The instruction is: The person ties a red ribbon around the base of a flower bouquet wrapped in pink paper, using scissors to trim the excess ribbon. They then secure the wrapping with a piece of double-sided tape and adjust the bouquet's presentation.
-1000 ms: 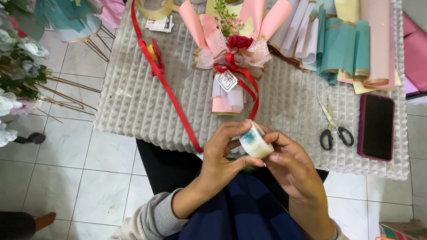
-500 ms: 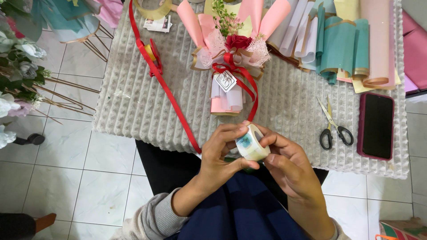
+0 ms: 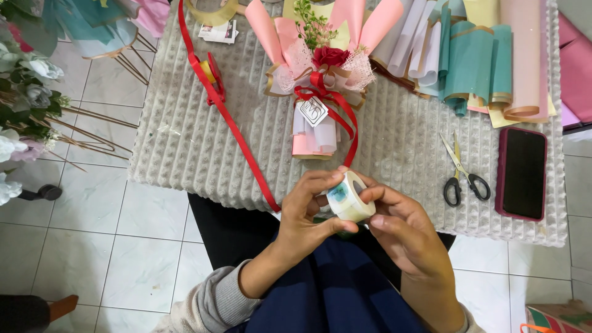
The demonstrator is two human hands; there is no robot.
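Note:
Both hands hold a small roll of clear tape (image 3: 349,197) over my lap, just in front of the table's near edge. My left hand (image 3: 305,213) grips the roll from the left with thumb and fingers. My right hand (image 3: 401,231) pinches its right side, a fingertip on the rim. Beyond them on the ribbed white table cover (image 3: 185,148) lies a small bouquet (image 3: 317,92) with a red rose, pink wrapping, white netting, a red bow and a white tag.
A long red ribbon (image 3: 231,126) runs across the cover and hangs off its near edge. Scissors (image 3: 461,172) and a dark phone in a maroon case (image 3: 523,174) lie at right. Rolled teal, pink and cream papers (image 3: 481,55) sit at back. Flowers (image 3: 24,92) stand at left.
The tape roll has turned a little in my hands and sits slightly higher. My fingers have shifted around its rim. Nothing on the table has moved.

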